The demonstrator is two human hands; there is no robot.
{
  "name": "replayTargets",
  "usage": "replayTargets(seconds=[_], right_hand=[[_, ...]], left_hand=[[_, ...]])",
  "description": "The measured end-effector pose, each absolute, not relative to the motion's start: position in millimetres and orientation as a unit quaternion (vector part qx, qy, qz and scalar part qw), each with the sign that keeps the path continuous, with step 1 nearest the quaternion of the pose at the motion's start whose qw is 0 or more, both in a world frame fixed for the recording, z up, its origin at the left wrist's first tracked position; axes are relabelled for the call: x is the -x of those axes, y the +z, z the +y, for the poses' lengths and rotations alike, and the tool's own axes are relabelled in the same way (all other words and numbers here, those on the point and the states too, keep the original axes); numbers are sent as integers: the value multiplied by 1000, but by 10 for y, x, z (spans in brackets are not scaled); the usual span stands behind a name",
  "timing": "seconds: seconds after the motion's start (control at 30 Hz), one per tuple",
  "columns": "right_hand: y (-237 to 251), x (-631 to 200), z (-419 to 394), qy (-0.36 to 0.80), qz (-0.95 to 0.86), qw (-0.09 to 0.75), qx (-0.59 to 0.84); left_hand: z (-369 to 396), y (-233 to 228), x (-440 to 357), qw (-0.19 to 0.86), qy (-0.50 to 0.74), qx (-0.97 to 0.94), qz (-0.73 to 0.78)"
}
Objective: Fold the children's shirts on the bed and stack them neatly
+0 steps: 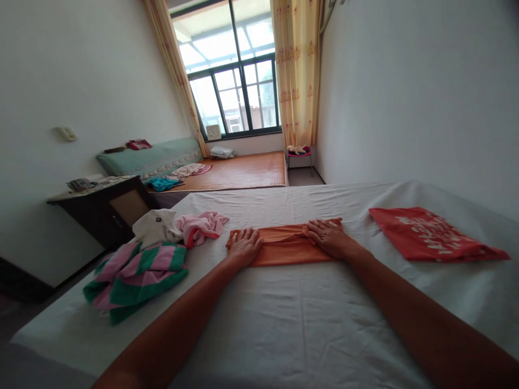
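A folded orange cloth (284, 257) is laid on the white sheet (259, 329) directly under both hands, its long axis stretched from left to right between them. Its left end is covered by the left hand (244, 246), its right end by the right hand (329, 239), so neither hand is placed nearer. Both hands are laid flat, palms down, fingers extended; a crumpled ridge is seen between them. Farther out, the cloth is flanked by a red garment (430, 236) on the right and a striped cloth (148, 273) on the left.

Head-worn view, forward and down, toward window (232, 67)
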State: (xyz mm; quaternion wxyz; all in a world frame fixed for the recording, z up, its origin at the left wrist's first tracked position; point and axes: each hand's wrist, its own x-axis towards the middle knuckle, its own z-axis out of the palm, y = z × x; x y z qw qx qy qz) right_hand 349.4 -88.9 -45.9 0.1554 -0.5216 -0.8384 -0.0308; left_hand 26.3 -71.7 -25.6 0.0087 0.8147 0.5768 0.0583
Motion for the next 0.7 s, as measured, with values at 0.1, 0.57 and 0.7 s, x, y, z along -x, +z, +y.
replayTargets(seconds=[0.1, 0.57, 0.7], right_hand=[[-358, -3387, -951, 1, -852, 166, 497], [-223, -3622, -841, 65, -733, 379, 561], [-176, -3928, -825, 59, -629, 455, 628]], left_hand=[[-712, -268, -26, 16, 57, -793, 607], [-630, 223, 404, 112, 57, -731, 671], [-597, 242, 369, 170, 43, -729, 661]])
